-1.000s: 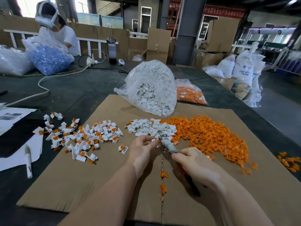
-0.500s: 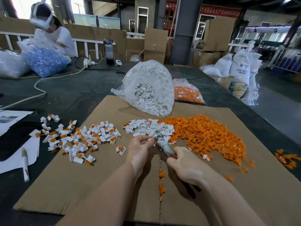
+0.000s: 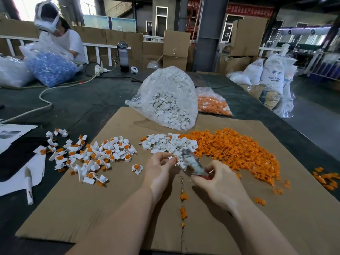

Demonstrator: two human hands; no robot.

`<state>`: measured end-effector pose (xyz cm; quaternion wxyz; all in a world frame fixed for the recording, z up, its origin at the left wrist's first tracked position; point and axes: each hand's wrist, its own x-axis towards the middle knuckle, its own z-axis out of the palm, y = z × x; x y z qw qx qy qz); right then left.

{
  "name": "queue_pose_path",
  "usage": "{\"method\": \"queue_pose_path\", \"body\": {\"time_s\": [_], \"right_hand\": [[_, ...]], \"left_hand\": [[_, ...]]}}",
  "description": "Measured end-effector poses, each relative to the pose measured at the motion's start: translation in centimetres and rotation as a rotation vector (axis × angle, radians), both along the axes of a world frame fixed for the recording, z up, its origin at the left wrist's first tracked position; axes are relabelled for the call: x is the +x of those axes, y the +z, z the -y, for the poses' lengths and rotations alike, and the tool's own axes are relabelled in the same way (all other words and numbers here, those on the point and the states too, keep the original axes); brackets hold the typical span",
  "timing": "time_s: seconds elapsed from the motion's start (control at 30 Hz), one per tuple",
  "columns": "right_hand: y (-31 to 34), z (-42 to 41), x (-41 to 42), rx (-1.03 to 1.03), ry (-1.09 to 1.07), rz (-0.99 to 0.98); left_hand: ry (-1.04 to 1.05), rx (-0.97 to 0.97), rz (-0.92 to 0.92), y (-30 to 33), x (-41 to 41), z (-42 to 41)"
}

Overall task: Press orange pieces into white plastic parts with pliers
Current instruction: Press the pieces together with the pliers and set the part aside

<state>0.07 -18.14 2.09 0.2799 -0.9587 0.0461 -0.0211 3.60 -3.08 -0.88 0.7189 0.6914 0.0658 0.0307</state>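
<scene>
1. On a cardboard sheet (image 3: 110,208), the right hand (image 3: 219,184) grips pliers (image 3: 192,162), blurred, nose toward the left hand (image 3: 160,172).
2. The left hand pinches a small white plastic part (image 3: 173,158) at the pliers' tip.
3. Just beyond lie loose white parts (image 3: 165,142) and an orange-piece heap (image 3: 239,150); assembled pieces (image 3: 95,155) sit left.

A dark steel pillar (image 3: 211,34) is rising behind the dark surface (image 3: 88,100); cardboard boxes (image 3: 176,46) are stacking beside it, daylight is glaring far left of it.
</scene>
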Motion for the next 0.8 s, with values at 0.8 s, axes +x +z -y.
{"method": "queue_pose_path", "body": {"time_s": [0.8], "right_hand": [[-3.3,-2.4,1.0,-0.005,0.307,0.569]], "left_hand": [[-0.135,0.483,0.201,-0.7,0.0,-0.1]]}}
